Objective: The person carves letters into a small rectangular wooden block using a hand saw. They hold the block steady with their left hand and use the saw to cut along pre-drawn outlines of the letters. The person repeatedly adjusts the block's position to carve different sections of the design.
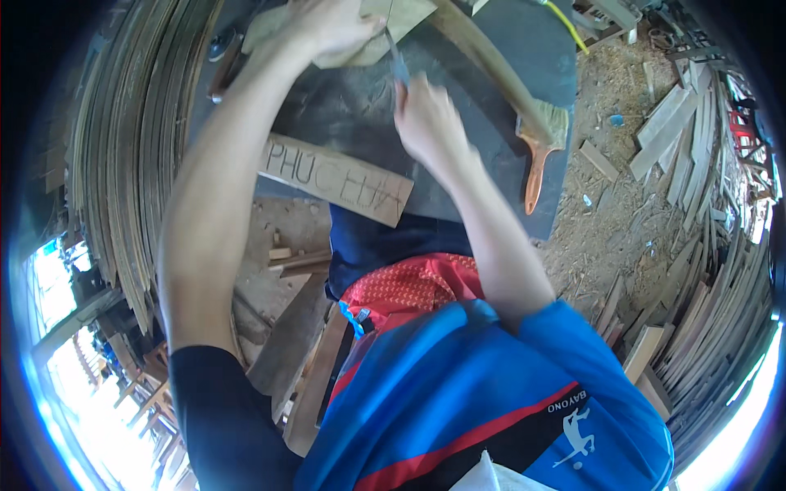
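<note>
At the top of the head view, my left hand (332, 29) lies on a pale, flat wooden board (360, 54). Its thumb is stretched out and the other fingers are partly cut off by the frame. My right hand (430, 123) is closed around a slim tool (398, 64) with a bluish-grey shaft. The tool points up toward the left thumb and the board; motion blur hides its exact kind. Nearer to me, a wooden plank (336, 180) with carved or drawn lettering lies along the front edge of the dark table (336, 102).
On the table's right lie a long curved wooden piece (491, 65) and a wide brush (537, 168) with a wooden handle. A yellow cord (566, 24) hangs at the far right corner. Stacked wooden strips (123, 155) stand left; scrap planks (679, 123) litter the right floor.
</note>
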`<state>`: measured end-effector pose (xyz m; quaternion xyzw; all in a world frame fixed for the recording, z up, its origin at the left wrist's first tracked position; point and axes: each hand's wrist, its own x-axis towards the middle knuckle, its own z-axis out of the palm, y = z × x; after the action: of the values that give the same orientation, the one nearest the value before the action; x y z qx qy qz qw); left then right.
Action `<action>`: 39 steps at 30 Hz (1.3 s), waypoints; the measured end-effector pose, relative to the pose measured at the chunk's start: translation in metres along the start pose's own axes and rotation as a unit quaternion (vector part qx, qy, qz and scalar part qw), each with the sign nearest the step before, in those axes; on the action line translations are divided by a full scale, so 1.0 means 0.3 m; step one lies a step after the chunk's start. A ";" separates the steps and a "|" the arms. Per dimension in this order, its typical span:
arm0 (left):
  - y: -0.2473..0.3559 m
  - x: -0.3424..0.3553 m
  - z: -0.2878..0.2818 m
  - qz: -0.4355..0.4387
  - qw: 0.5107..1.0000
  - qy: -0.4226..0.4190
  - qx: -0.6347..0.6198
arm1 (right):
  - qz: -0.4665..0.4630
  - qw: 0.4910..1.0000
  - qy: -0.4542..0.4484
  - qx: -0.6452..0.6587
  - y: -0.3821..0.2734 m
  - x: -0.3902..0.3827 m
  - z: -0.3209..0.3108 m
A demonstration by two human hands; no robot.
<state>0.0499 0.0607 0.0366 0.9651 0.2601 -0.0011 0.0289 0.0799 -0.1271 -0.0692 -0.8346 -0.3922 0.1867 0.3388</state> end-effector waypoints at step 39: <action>-0.050 0.024 0.055 -0.004 0.998 0.067 -0.007 | -0.015 0.998 -0.055 0.002 -0.019 0.196 -0.023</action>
<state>0.0487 0.0762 0.0191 0.9619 0.2651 0.0651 0.0179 0.1176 -0.0813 -0.0629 -0.8166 -0.4220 0.2278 0.3213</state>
